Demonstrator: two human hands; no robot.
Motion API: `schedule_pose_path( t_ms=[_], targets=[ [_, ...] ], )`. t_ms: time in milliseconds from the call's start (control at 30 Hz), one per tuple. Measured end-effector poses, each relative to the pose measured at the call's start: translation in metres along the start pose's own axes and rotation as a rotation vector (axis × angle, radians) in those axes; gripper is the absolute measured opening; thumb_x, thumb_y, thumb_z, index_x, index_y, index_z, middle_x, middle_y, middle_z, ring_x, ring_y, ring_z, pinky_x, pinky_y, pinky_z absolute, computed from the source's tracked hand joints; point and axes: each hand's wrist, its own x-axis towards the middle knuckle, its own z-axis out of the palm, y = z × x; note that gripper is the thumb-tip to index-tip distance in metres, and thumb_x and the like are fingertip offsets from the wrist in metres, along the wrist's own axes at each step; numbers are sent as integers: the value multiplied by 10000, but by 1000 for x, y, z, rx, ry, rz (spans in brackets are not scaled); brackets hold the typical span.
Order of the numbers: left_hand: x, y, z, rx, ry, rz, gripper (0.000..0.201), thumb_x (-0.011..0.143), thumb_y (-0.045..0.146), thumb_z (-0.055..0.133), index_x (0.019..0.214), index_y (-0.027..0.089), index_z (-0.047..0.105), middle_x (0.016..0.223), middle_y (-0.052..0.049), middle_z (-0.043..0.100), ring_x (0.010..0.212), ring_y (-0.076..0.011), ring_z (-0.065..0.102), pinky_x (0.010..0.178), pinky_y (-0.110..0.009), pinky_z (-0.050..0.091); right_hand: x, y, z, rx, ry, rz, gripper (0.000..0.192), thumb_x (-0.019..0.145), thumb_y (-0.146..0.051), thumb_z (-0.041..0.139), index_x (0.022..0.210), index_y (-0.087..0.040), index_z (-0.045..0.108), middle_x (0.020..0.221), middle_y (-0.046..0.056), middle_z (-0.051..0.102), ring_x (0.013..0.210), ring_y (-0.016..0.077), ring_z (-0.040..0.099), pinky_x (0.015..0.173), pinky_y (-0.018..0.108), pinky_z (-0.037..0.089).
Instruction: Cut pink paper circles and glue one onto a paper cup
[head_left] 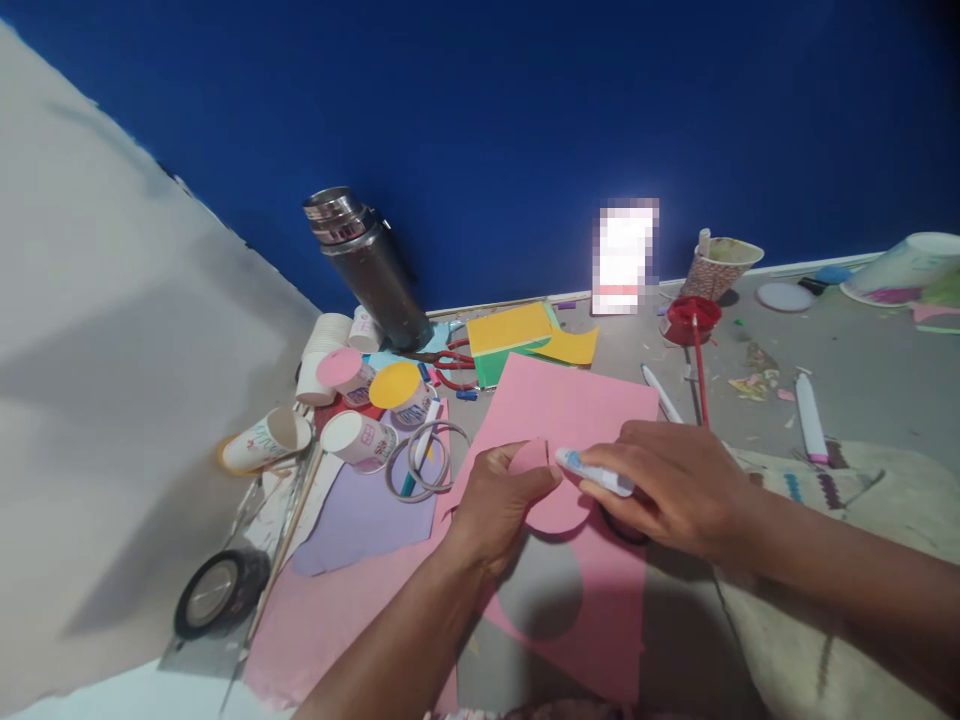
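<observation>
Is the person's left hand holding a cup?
No, the left hand holds a pink paper disc, and the paper cups sit apart from it.

Your one view's the head cam: you're looking fwd & down from abv the surface (780, 400), fairly close. Your L hand (495, 505) & R hand (671, 485) sit just below ctr, approx 6 and 4 o'clock; blue wall (487, 130) fills 12, pale wall (112, 350) 9.

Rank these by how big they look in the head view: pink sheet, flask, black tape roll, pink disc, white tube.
1. Pink sheet
2. Flask
3. Black tape roll and pink disc: too alike to rank
4. White tube
</observation>
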Motion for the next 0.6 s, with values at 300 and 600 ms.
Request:
schedule_pose_path(
  t_ms=[300, 600],
  targets=[
    [0, -2, 0, 85, 20, 5, 174, 644, 227, 802, 742, 123, 701, 664, -2, 618, 631, -140, 571, 666, -288, 464, 5, 12, -4, -62, 76, 107, 110, 971, -263, 625, 1024, -172, 657, 751, 19, 732, 584, 165, 616, 599, 301, 383],
    [-2, 2, 0, 40, 1, -9, 191, 642, 211, 834, 743, 99, 717, 679, -30, 666, 620, -132, 588, 626, -251, 457, 5, 14, 3, -93, 57, 123, 111, 958, -264, 626, 945, -178, 695, 734, 45, 727, 625, 200, 643, 581, 323, 388]
  ],
)
